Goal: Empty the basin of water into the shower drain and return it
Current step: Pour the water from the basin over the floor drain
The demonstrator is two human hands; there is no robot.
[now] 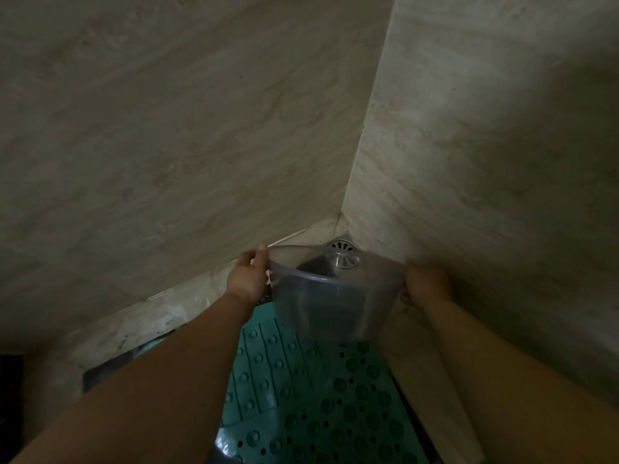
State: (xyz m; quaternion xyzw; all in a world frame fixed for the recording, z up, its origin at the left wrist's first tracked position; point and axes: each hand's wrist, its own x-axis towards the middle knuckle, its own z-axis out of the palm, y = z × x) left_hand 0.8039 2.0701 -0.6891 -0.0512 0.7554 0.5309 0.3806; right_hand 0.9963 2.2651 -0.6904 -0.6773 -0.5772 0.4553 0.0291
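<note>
Tiled shower corner, drain (341, 246) at 12 o'clock. Clear basin (330, 303) tipped over it; left hand (249, 274) and right hand (425, 284) grip opposite rims. Likely light, rigid, wet-slippery

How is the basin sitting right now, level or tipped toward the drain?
Tipped. Both hands hold the clear basin by its rim, its mouth tilted away toward the corner drain. Whether water remains: cannot tell.

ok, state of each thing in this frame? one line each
clear plastic basin: held off the floor, tipped away toward the corner
left hand: grips the basin's left rim
right hand: grips the basin's right rim
round metal shower drain: uncovered, in the corner beyond the basin
teal perforated rubber mat: flat on the floor
</note>
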